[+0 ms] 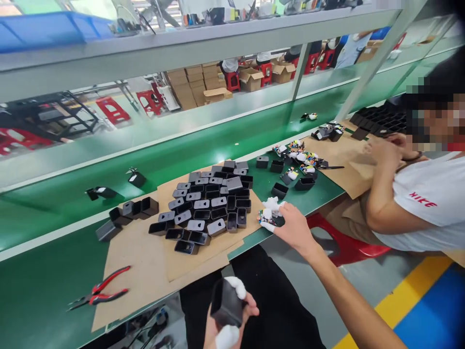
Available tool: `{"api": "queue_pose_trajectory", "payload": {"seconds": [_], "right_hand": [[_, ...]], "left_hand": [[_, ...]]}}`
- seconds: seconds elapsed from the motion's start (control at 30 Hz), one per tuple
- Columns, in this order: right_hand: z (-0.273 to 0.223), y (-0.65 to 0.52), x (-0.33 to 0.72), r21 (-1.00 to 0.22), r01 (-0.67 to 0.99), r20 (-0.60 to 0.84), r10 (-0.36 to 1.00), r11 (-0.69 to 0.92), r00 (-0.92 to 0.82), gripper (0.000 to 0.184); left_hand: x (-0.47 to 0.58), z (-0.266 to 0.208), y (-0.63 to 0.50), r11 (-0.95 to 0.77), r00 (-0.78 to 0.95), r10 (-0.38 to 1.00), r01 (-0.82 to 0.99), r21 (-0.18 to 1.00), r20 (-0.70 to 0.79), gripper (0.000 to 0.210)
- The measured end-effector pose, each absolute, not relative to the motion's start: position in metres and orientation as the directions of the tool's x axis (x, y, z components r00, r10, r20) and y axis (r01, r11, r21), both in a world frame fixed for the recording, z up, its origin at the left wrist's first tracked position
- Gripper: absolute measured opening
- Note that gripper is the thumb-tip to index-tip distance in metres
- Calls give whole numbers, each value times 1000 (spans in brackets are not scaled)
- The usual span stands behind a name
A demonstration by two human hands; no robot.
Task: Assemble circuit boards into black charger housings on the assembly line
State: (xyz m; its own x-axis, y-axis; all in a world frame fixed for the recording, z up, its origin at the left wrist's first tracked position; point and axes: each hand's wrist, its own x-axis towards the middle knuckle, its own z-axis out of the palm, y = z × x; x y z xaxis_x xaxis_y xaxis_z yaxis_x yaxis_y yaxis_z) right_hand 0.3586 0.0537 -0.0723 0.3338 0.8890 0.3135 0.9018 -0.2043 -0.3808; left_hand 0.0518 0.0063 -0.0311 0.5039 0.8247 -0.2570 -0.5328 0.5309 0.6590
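A black, box-shaped plastic housing (227, 303) is gripped in my left hand (240, 329) low in the view, over my lap, its dark hollow side facing left. White finger covers are on the tips. My right hand (296, 230) reaches to the table's front edge, thumb and fingers closed around a small circuit board (268, 216) with white and coloured parts. Left of that board, many similar black housings (203, 203) are crowded on a cardboard sheet (214, 252), some hollow side up. Behind my right hand lies a cluster of circuit boards (303, 157).
Red-handled pliers (98, 291) lie at the left on cardboard. Several housings (134, 208) sit nearby, and others rest on the green conveyor belt (174, 169). A co-worker (410, 194) sits at the right, hands over brown cardboard. A shelf (218, 36) crosses above.
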Motion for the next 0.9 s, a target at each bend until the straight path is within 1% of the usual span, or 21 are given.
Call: {"api": "queue_pose_trajectory", "payload": {"seconds": [0.07, 0.13, 0.17, 0.23, 0.3, 0.33, 0.4, 0.43, 0.53, 0.6, 0.67, 0.77, 0.83, 0.9], "right_hand": [[-74, 54, 366, -413, 903, 370, 883, -120, 287, 24], [-75, 55, 372, -443, 895, 422, 870, -48, 255, 23], [-74, 55, 373, -480, 877, 452, 852, -17, 265, 25], [-69, 52, 375, -610, 790, 488, 814, 58, 316, 29], [-58, 44, 375, -749, 645, 460, 818, 149, 345, 33], [-52, 38, 374, -801, 569, 430, 840, 186, 331, 37], [-38, 24, 374, -859, 461, 373, 889, 222, 267, 45], [-31, 16, 374, -871, 437, 350, 909, 226, 228, 49], [-20, -2, 376, -879, 425, 301, 942, 215, 146, 61], [-20, -10, 378, -898, 397, 268, 951, 190, 151, 66], [-25, -13, 379, -937, 310, 228, 954, 161, 194, 64], [-34, -16, 377, -981, 140, 169, 953, 137, 252, 50], [-38, -18, 375, -988, 86, 149, 952, 131, 268, 44], [-38, -19, 373, -989, 98, 137, 955, 114, 264, 44]], "left_hand": [[84, -24, 9, 537, 500, 815, -459, 707, -295, 49], [109, -20, 19, 524, 445, 823, -358, 773, -352, 43], [120, -19, 24, 506, 407, 836, -307, 806, -369, 40], [138, -19, 33, 453, 327, 869, -218, 865, -372, 35], [156, -20, 40, 416, 269, 892, -178, 892, -363, 35], [164, -21, 43, 415, 251, 896, -186, 890, -366, 37], [180, -22, 46, 440, 247, 890, -243, 865, -383, 45], [187, -22, 47, 456, 256, 884, -281, 845, -392, 47], [204, -22, 48, 515, 335, 851, -377, 770, -405, 47], [210, -22, 47, 580, 380, 812, -427, 694, -444, 46], [213, -22, 44, 643, 399, 766, -475, 601, -504, 48], [216, -22, 39, 692, 411, 717, -518, 503, -563, 47], [215, -21, 36, 690, 407, 719, -517, 507, -564, 43], [212, -19, 35, 669, 386, 741, -495, 554, -549, 41]]}}
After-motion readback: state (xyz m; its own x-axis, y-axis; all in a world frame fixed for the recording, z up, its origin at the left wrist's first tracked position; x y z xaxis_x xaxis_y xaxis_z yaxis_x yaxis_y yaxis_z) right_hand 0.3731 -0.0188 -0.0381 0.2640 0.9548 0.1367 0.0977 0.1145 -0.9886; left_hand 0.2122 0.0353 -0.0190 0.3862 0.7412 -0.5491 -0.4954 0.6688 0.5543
